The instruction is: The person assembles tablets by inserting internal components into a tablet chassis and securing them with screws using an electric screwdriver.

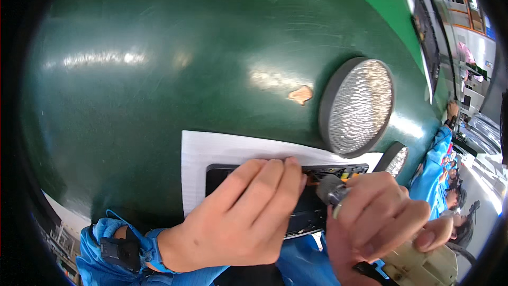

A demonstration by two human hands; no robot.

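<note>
A flat black electronic device [304,214] lies on a white foam sheet [197,151] close to me. Small parts with yellow and orange bits line its far edge. My left hand [241,217] rests across the device, fingers stretched side by side, their tips near that far edge. What lies under the palm is hidden. Closed around a power screwdriver, my right hand [378,220] is just right of the left. The tool's grey nose [332,189] points down at the device's far edge; its tip is blurred. Below the fingers shows a beige body [423,262].
Beyond the sheet stands a round grey-rimmed dish [360,108] full of small shiny metal pieces. A smaller similar dish [396,160] sits nearer. A torn brown scrap [301,95] lies on the green table [159,85]. Another device [427,37] lies far right; blue-sleeved people [434,159] work along that side.
</note>
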